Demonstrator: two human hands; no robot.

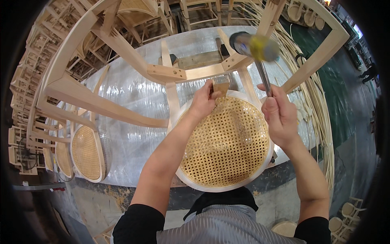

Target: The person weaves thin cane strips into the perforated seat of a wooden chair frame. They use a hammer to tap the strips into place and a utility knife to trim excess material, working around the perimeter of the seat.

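Observation:
My left hand (202, 102) grips a small wooden block (221, 88) and holds it at the far edge of a round cane-webbed chair panel (225, 146) with a pale wooden rim. My right hand (280, 116) is wrapped round the metal handle of a hammer (263, 76). Its thick head, dark at one end and yellowish in the middle, is raised above the block and smeared by motion. Beyond the panel, a bare wooden chair frame (166, 73) lies tipped on the table, legs spreading to both sides. Whether block and panel rim touch, I cannot tell.
Shiny plastic film covers the worktable (122, 150). Another cane panel (86, 153) leans at the left. Long cane strips (315, 101) run along the right side. Stacked chair frames (40, 81) crowd the far left, and more chair parts (347, 215) stand at lower right.

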